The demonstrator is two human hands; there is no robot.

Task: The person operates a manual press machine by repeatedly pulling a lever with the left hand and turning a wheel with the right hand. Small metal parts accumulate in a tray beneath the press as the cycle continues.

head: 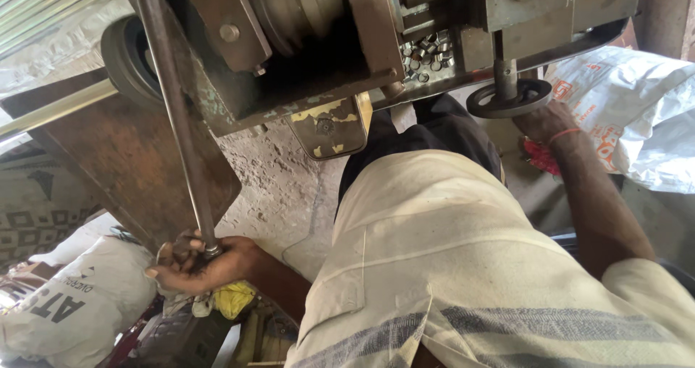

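At about seven o'clock in the view, the left hand (199,263) has its fingers curled tight around the lower end of a long steel lever rod (174,115), which rises toward eleven o'clock into the machine (304,71). The rod looks heavy, rigid and smooth, probably best gripped low for leverage. At two o'clock, the right hand (543,122) rests against a small dark handwheel (509,99); whether its fingers close on the rim cannot be told.
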